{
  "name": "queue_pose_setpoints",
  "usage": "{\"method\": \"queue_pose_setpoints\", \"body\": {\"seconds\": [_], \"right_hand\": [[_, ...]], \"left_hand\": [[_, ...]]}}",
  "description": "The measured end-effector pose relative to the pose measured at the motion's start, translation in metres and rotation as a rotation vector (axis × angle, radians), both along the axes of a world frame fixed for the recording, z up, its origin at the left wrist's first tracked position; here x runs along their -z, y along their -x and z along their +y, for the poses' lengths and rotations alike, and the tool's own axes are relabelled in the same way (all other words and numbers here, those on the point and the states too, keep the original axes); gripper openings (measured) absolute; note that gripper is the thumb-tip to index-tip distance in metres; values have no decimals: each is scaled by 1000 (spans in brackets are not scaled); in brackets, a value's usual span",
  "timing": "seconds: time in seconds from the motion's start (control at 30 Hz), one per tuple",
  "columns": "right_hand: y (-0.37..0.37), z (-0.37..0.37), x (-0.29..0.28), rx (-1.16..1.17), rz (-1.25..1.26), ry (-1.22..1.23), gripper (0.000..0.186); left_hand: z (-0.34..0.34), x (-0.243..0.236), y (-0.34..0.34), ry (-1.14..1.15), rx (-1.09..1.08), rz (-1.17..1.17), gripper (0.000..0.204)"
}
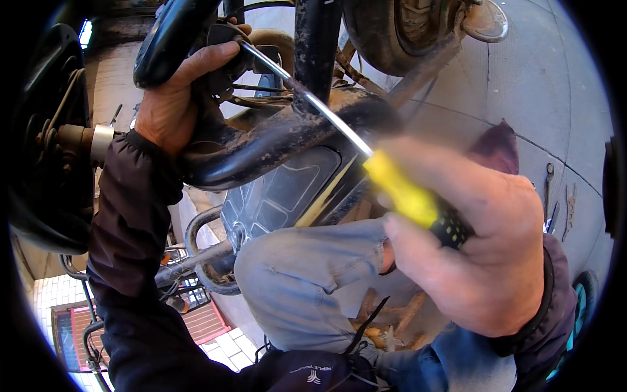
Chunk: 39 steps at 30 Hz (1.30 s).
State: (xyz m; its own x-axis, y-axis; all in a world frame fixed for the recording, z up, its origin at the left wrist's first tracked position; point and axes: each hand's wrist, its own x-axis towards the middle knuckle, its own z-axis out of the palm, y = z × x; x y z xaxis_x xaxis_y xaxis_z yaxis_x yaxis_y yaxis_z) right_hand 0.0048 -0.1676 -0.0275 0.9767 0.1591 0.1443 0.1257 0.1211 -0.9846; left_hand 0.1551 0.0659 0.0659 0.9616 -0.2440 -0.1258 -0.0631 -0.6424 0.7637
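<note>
Screwdriver in right hand, tip at the left thumb, beside a worn black tubular frame

The right hand (490, 245) is blurred, its fingers clamped on the yellow-and-black handle of a long screwdriver with a bright round steel shaft (326, 114). The tool slants up and to the left across the frame; its tip lies just beside the left thumb, and the exact point of contact is too small to tell.

The left hand (171, 104) reaches in at upper left — thumb and fingertips stand on either side of a dark, dirt-marked fitting (224, 34) and close on it; the remaining fingers are hidden.

Below the shaft runs a thick, curved black tube (261, 150) with scuffed paint and brown soiling, met by an upright black tube (315, 52). Under these sits a dark grey moulded panel (297, 183).

A dirty wheel (405, 32) is at the top. To the right, slim metal hand tools (548, 186) lie on the grey paved floor (548, 98), near a dark maroon cloth (498, 145).
</note>
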Motion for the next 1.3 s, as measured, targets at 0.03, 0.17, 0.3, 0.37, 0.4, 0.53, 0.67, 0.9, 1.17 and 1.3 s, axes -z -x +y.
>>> {"method": "queue_pose_setpoints", "body": {"seconds": [0.03,0.17,0.3,0.37,0.4,0.53,0.67,0.9,1.17,1.3], "right_hand": [[-1,0,0,0,-6,3,39],[-1,-2,4,4,-24,-4,38],[-2,-4,9,0,-33,-20,37],[-2,-3,11,-2,-44,-17,36],[-2,-2,12,-8,-51,-13,36],[0,-4,12,-27,-2,-47,36],[1,2,14,-132,299,-409,36],[3,4,14,-78,173,-292,36],[-2,1,12,-145,283,-348,36],[1,6,20,29,-70,-21,36]], "left_hand": [[-1,0,0,19,-1,2,51],[0,-1,-2,31,31,33,50],[4,0,-3,31,37,27,50],[4,-1,-5,14,37,51,50],[3,-1,-6,25,28,68,50],[2,-1,-9,76,33,95,49],[8,-1,-4,72,-3,96,47],[6,2,-8,106,0,88,47],[6,2,-5,38,29,53,49],[4,-1,-6,-4,34,73,47]]}}
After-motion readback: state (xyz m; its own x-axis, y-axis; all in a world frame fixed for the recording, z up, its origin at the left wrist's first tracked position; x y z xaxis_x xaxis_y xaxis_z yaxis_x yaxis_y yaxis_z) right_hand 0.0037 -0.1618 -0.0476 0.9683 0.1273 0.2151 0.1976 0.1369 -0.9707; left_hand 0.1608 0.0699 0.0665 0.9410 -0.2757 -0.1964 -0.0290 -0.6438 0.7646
